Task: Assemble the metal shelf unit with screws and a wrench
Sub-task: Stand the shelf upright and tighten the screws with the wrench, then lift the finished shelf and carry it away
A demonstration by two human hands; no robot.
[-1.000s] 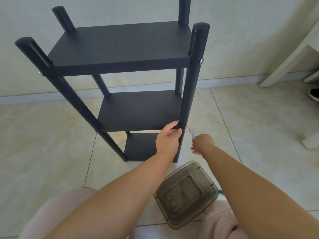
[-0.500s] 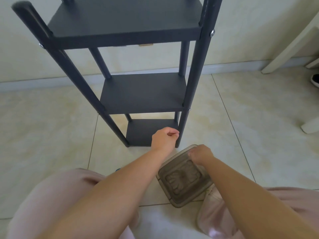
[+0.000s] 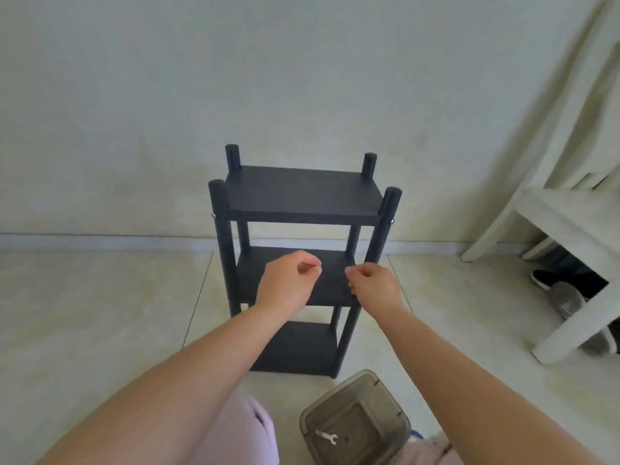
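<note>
a: where do we stand with the shelf unit?

b: it is upright on the tiled floor, against the wall, all three shelves between four posts. we see a bright screw head on the front right post just under the top shelf, and another on the front left post at the same height.

a: and our hands?

b: both are raised in front of the middle shelf. the left hand is loosely clenched with fingers curled in, grasping nothing we can see. the right hand is curled too, close by the front right post; whether it pinches a screw we cannot tell.

a: the wrench?

b: the wrench lies inside the grey plastic box, on the floor just in front of the shelf unit.

a: so which step?

b: we judge the build nearly done, at the checking stage. next we likely test each joint, and fetch the wrench again if one proves loose.
</note>
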